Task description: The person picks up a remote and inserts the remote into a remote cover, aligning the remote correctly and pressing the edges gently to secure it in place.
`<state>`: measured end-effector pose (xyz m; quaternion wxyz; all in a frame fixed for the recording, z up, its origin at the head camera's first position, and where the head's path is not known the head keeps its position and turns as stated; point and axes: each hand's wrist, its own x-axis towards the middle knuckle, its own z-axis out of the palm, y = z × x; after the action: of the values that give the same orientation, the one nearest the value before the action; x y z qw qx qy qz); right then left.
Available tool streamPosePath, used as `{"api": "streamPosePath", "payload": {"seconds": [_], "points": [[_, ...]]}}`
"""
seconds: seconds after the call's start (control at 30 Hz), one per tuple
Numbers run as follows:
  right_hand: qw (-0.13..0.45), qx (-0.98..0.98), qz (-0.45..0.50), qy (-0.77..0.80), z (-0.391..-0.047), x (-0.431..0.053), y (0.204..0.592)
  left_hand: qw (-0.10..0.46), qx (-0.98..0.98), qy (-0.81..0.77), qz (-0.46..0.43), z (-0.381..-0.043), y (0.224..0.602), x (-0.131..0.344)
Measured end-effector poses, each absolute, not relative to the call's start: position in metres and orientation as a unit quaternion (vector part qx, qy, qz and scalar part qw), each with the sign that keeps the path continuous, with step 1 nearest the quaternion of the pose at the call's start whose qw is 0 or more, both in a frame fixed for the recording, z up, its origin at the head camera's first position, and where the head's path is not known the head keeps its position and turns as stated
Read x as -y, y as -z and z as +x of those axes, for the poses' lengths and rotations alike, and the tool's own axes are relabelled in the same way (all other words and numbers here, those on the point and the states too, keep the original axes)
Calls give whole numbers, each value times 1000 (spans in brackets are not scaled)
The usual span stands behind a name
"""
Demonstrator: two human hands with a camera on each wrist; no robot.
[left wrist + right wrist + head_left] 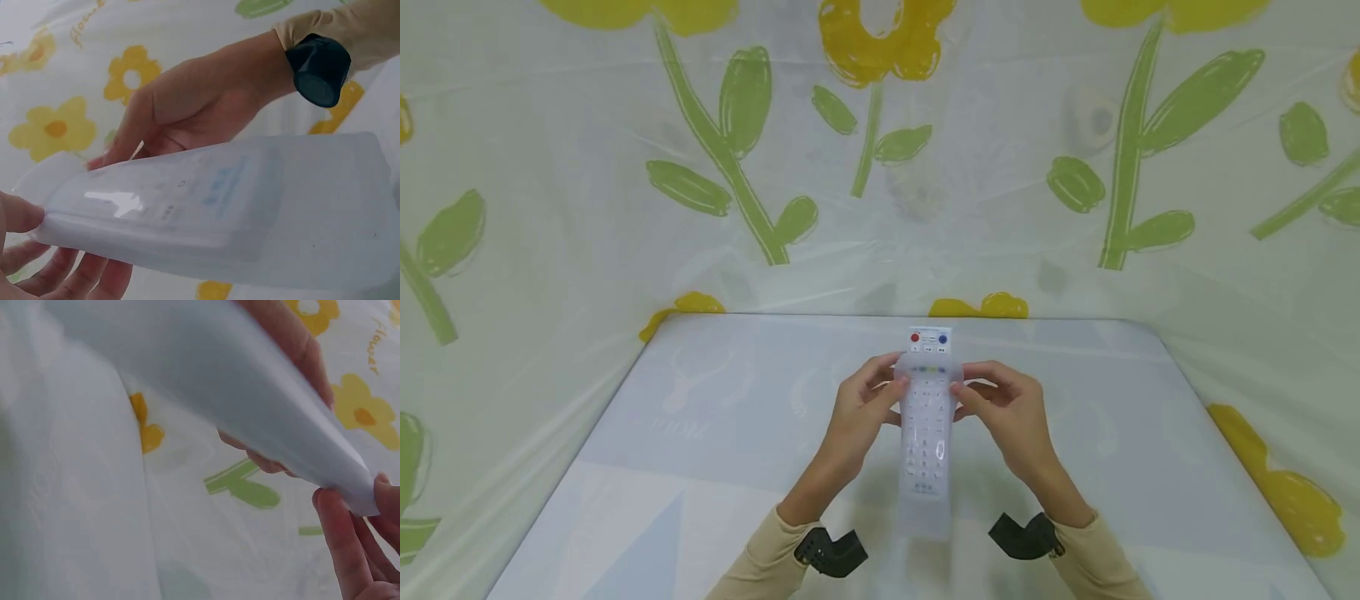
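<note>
A white remote control (929, 340) with many small buttons, one red and one blue at its top, sits inside a translucent plastic sleeve (925, 518). Its top end sticks out past the sleeve's mouth. The sleeve's lower end extends beyond the remote, flat and unfilled. On the left edge near the mouth, my left hand (861, 408) pinches the sleeve, thumb in front and fingers behind. Opposite it, my right hand (1015, 417) pinches the right edge the same way. The left wrist view shows the sleeve's long face (331, 206) stretching between the hands.
Both hands are over a pale table (737, 425) with faint printed patterns. A flower-printed sheet (985, 167) hangs behind and around it. Dark wrist bands (832, 552) sit at the cuffs of beige sleeves.
</note>
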<state>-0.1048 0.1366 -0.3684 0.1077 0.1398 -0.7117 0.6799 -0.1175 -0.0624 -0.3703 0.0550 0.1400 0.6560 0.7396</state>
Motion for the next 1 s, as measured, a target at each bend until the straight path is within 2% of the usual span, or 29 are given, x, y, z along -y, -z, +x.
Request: {"api": "streamPosePath", "payload": {"seconds": [0.37,0.73,1.0], "points": [[88,690,193,-692,-106,-139,364,3,-660,-733,164,-119,371,67],[115,699,130,-694,-108,-135,358,-12,-652,-742,158,-114,370,70],[113,721,140,-669,-110,-134,353,-13,-657,-737,158,-112,369,70]]}}
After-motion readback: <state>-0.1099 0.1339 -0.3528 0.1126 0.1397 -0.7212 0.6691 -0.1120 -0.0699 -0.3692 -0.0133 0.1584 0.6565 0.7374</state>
